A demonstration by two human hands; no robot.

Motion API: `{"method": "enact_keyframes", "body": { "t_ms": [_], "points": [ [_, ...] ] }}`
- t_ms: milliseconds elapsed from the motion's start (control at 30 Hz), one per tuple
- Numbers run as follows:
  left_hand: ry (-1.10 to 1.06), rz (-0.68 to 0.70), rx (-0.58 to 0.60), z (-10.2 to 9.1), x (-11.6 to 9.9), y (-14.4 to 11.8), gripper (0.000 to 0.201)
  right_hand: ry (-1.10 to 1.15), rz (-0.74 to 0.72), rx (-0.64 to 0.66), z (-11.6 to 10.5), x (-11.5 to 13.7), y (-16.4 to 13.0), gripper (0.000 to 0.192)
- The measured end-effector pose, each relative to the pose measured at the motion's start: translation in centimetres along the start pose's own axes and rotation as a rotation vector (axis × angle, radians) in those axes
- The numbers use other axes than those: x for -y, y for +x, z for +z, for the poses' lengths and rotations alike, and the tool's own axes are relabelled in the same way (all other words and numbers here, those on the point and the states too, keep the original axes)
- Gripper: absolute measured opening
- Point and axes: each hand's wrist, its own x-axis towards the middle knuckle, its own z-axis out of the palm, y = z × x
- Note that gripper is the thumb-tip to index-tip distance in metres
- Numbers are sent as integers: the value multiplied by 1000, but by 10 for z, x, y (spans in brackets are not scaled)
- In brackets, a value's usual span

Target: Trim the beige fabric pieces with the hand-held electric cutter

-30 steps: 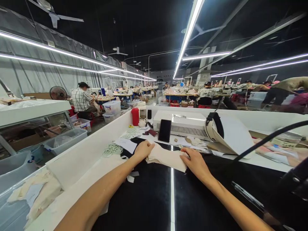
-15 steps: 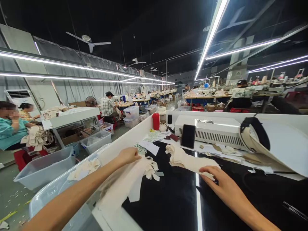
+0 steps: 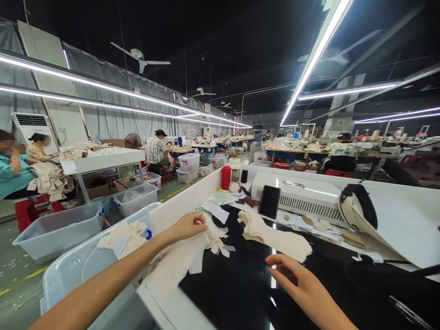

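My left hand (image 3: 189, 225) is closed, fingers curled with thumb and fingertips near each other, above a heap of cream fabric pieces (image 3: 173, 263) draped over the table's left edge. Whatever its fingertips may hold is too small to make out. My right hand (image 3: 294, 276) is open, thumb and fingers apart, over the black tabletop (image 3: 237, 288). Just beyond it lies a stack of cream cut fabric pieces (image 3: 278, 239), apart from the fingers. White tabs (image 3: 225, 250) stick out from the heap's right side.
A phone (image 3: 269, 201) leans against a white slotted machine (image 3: 299, 190) at the back. Near it stand a red bottle (image 3: 226, 178) and a cream visor (image 3: 364, 217). A pen (image 3: 409, 311) lies at right. Clear bins (image 3: 58, 229) stand left; co-workers sit farther off.
My right hand has let go of the fabric stack and drawn back toward me, its fingers apart. My left hand has shifted slightly right, still above the heap. The camera view has tilted up slightly.
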Motion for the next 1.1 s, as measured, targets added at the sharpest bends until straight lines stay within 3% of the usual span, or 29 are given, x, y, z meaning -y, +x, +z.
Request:
{"method": "enact_keyframes", "body": {
  "t_ms": [167, 333, 433, 567, 700, 933, 1100],
  "points": [
    [-320, 94, 164, 18, -38, -26, 38, 352, 137, 45, 25, 40, -7, 78],
    [-482, 38, 350, 39, -62, -45, 41, 677, 180, 311, 43, 65, -27, 77],
    [-548, -50, 400, 54, -66, -51, 46, 804, 214, 320, 44, 69, -41, 69],
    [-595, -199, 453, 79, -64, -56, 64, 780, 195, 247, 37, 71, -53, 64],
    [-569, -277, 517, 98, -63, -61, 81, 663, 175, 302, 32, 73, -61, 66],
    [-514, -158, 372, 103, -70, -61, 74, 643, 234, 412, 41, 53, -71, 74],
    [-437, -77, 352, 104, -70, -57, 69, 563, 281, 443, 46, 49, -77, 79]
  ]
}}
